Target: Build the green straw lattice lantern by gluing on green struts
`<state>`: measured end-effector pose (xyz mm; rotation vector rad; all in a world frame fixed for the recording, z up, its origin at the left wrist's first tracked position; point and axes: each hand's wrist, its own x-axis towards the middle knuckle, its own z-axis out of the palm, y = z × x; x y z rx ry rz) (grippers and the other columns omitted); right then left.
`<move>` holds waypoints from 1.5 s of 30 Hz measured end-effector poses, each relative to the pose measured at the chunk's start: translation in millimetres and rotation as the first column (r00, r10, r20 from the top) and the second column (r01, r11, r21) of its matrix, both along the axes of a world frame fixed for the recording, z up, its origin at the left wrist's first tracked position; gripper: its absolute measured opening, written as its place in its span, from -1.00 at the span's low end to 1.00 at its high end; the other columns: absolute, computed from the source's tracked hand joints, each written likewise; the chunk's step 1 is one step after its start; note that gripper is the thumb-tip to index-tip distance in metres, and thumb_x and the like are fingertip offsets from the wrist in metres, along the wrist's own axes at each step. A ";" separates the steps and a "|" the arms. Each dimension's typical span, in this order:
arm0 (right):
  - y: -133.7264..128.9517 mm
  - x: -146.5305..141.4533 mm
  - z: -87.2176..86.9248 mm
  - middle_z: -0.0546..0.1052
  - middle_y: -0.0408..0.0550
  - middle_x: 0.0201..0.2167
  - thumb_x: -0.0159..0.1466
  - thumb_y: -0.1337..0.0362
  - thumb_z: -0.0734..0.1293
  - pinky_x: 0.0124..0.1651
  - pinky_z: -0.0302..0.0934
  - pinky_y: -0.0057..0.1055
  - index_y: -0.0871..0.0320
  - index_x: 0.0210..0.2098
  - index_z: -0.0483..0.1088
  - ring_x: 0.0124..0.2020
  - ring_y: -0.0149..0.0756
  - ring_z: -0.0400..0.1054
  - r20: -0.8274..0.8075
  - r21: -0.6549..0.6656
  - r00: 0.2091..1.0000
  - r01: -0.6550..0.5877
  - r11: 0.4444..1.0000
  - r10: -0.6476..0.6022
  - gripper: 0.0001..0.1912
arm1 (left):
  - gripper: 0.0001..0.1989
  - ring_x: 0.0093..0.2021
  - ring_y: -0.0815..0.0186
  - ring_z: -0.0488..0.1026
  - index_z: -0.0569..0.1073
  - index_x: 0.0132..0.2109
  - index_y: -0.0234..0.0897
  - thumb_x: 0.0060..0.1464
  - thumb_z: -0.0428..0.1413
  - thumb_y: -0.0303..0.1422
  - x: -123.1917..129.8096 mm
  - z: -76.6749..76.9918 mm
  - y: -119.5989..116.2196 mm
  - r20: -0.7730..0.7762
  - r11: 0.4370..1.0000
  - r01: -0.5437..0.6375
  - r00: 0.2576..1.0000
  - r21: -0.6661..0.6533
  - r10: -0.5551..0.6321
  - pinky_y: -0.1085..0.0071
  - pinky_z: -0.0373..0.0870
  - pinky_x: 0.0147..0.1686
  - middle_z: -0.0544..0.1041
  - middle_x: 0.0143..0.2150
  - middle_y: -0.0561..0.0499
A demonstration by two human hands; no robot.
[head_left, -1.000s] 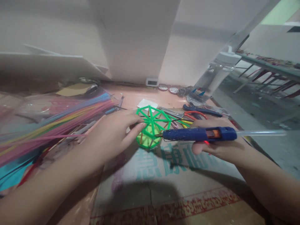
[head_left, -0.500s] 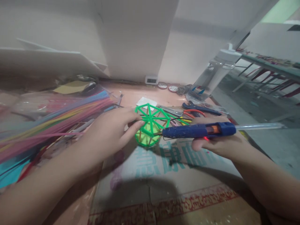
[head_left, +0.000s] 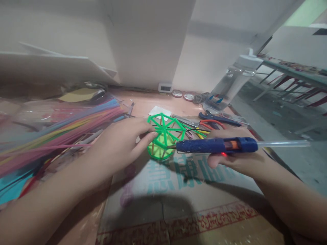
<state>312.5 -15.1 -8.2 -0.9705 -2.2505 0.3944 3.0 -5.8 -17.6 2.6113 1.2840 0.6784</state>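
Observation:
Between the thumb and fingers of my left hand (head_left: 125,139) is the edge of a small green spoked frame (head_left: 165,128), with a yellow-green round base showing below its spokes. My right hand (head_left: 237,158) is wrapped round a blue hot glue gun (head_left: 201,145), held level and pointing left. Its metal tip meets the frame's lower front rim, or lies just in front of it. A clear glue stick (head_left: 283,144) juts from the gun's back end, and a red light glows beneath its body. Most fingers of my right hand are hidden behind the gun.
Bundles of coloured pipe cleaners (head_left: 102,119) lie at the left. Behind the frame are scissors (head_left: 185,120) and orange-handled pliers (head_left: 212,123). A clear water bottle (head_left: 228,85) stands at the back right, near a small white digital clock (head_left: 165,87). Printed cardboard (head_left: 143,211) covers the table front.
The glue gun has tilted slightly, its back end dropping a little. My left hand and the green frame stay almost where they were.

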 end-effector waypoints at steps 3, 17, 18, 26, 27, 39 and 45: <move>-1.2 -0.8 1.4 0.53 -0.11 -0.51 0.15 -0.30 0.44 -0.32 0.34 -0.31 0.03 -0.38 0.58 -0.38 -0.17 0.43 0.034 -0.034 0.999 0.000 0.999 0.001 -0.49 | -0.68 -0.27 0.19 0.48 0.54 -0.24 -0.24 0.38 -0.04 -0.24 0.4 0.3 0.1 0.002 1.000 -0.001 1.000 0.000 0.001 0.31 0.24 -0.29 0.59 -0.27 0.00; -4.8 -3.6 7.9 0.41 -0.21 -0.65 0.16 -0.35 0.39 -0.58 0.04 -0.44 0.09 -0.52 0.46 -0.60 -0.41 0.21 0.035 -0.077 0.999 -0.003 0.997 0.006 -0.40 | -0.65 -0.26 0.17 0.50 0.57 -0.23 -0.24 0.38 -0.05 -0.23 0.9 1.6 0.3 -0.015 1.000 -0.006 1.000 -0.019 0.006 0.30 0.26 -0.28 0.62 -0.25 -0.02; -4.9 -3.5 7.5 0.40 -0.21 -0.66 0.16 -0.34 0.39 -0.58 0.04 -0.44 0.09 -0.53 0.45 -0.61 -0.41 0.20 0.027 -0.084 1.000 -0.007 0.996 0.009 -0.40 | -0.65 -0.26 0.18 0.50 0.57 -0.23 -0.23 0.38 -0.06 -0.23 0.7 1.7 0.2 -0.015 1.000 -0.006 1.000 -0.023 0.006 0.31 0.26 -0.28 0.62 -0.25 -0.02; -5.2 0.4 8.0 0.43 -0.22 -0.65 0.16 -0.32 0.42 -0.58 0.17 -0.45 0.09 -0.48 0.48 -0.62 -0.40 0.26 0.003 -0.180 0.998 -0.065 0.981 0.067 -0.43 | -0.68 -0.27 0.22 0.48 0.54 -0.24 -0.24 0.40 -0.04 -0.26 0.1 -0.7 0.3 0.004 1.000 -0.004 1.000 -0.027 0.004 0.33 0.26 -0.28 0.58 -0.27 0.00; -4.5 2.1 8.3 0.47 -0.20 -0.62 0.17 -0.33 0.40 -0.56 0.21 -0.44 0.08 -0.46 0.50 -0.60 -0.38 0.31 -0.024 -0.169 0.997 -0.072 0.983 0.069 -0.43 | -0.68 -0.28 0.23 0.48 0.53 -0.24 -0.24 0.40 -0.04 -0.27 0.6 -1.4 -0.1 0.016 1.000 -0.001 1.000 -0.021 0.002 0.34 0.26 -0.28 0.58 -0.28 0.01; 120.3 -2.9 19.1 0.69 -0.04 -0.24 0.27 0.01 0.47 -0.12 0.47 -0.26 0.07 -0.11 0.59 -0.16 -0.10 0.57 0.006 -0.146 0.970 0.242 0.959 -0.244 -0.68 | -0.72 -0.26 0.22 0.49 0.52 -0.22 -0.21 0.42 -0.03 -0.30 6.6 -3.3 -5.5 0.030 1.000 0.003 1.000 -0.028 -0.002 0.31 0.31 -0.25 0.58 -0.29 0.02; 167.7 -52.2 -8.7 0.70 -0.05 -0.06 0.39 0.03 0.35 -0.05 0.45 -0.36 0.06 -0.03 0.64 -0.05 -0.15 0.58 0.155 -0.294 0.976 0.191 0.936 -0.150 -0.67 | -0.73 -0.19 0.18 0.53 0.54 -0.18 -0.22 0.42 -0.04 -0.31 6.5 -2.8 -4.6 0.012 1.000 0.004 1.000 -0.030 -0.003 0.28 0.35 -0.19 0.61 -0.21 -0.02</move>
